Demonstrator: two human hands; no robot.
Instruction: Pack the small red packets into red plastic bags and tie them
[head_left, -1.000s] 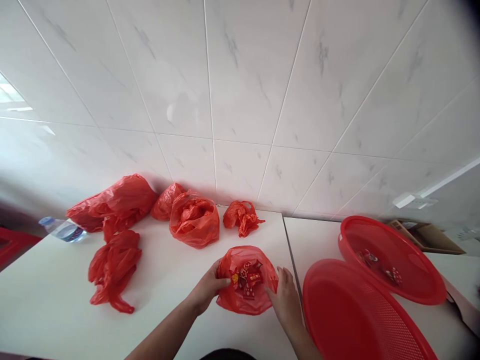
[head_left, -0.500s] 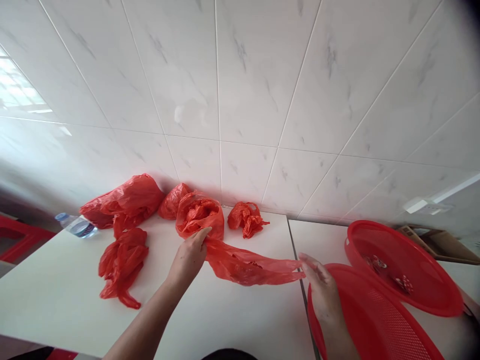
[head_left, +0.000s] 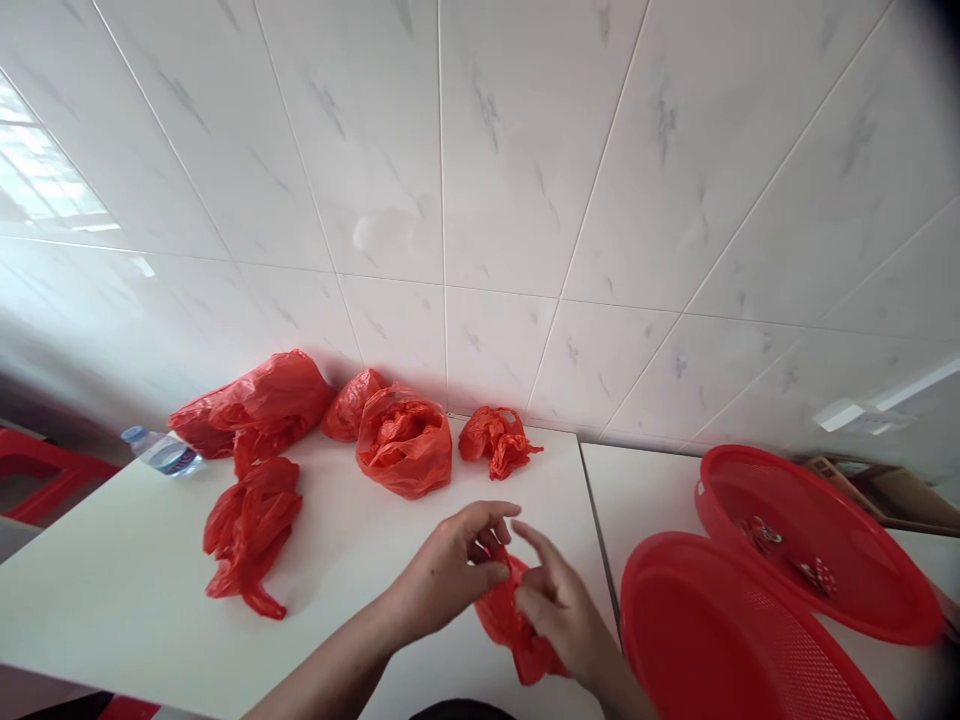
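Note:
Close together at the front of the white table (head_left: 360,570), both my hands are closed on one thin red plastic bag (head_left: 496,610). The bag is bunched up and hangs down between and below them. My left hand (head_left: 457,565) pinches its upper part, with the fingers curled over. My right hand (head_left: 559,605) grips it from the other side, and part of the bag is hidden behind that hand. Beyond them stands a round open red bag (head_left: 405,445) with crumpled red plastic inside. To its right lies a small crumpled red bag (head_left: 499,442).
Two red plastic baskets (head_left: 675,560) overlap at the right. Behind them is a cardboard box (head_left: 877,485). More red bags (head_left: 259,400) lie at the left, near a water bottle (head_left: 161,450). A tiled wall (head_left: 495,200) rises behind the table.
The bag was stretched lengthwise between my hands; now it is gathered and bunched. My left hand moved right and down, my right hand left, so they meet.

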